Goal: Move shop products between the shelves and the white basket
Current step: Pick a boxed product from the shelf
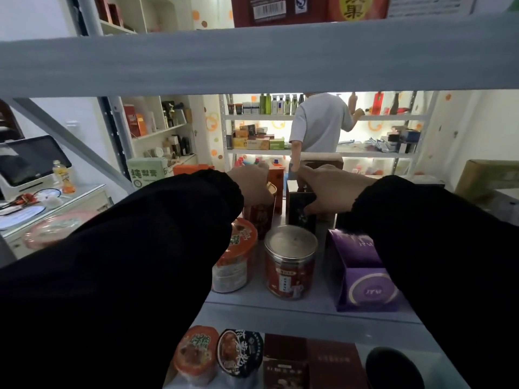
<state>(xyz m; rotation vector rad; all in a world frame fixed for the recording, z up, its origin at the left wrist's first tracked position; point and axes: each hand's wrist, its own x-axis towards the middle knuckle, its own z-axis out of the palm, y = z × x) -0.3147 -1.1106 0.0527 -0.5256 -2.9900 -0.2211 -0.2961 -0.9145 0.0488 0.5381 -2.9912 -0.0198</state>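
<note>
A tall dark rectangular carton (301, 210) stands upright towards the back of the pale grey shelf board (280, 308), and the right hand (330, 189) grasps it near the top, thumb pressed on its near face and fingers wrapped round the far side; just to its left stands a red cylindrical canister with a tan lid (259, 216), and the left hand (248, 182) is curled down over that lid, gripping it from above; both arms wear black sleeves. In front of these, nearer the shelf edge, stand an orange instant-noodle cup (236, 256), a red round tin with a silvery lid (290, 262) and a purple cardboard box (362, 273), side by side and close together; on the shelf below lie an orange-lidded noodle bowl (195, 350), a black-lidded noodle bowl (240, 350) and a dark red flat box (317, 360); a broad grey shelf beam (252, 60) crosses overhead; beyond the shelves a person in a grey T-shirt (320, 123) faces a lit rack of bottles.
</note>
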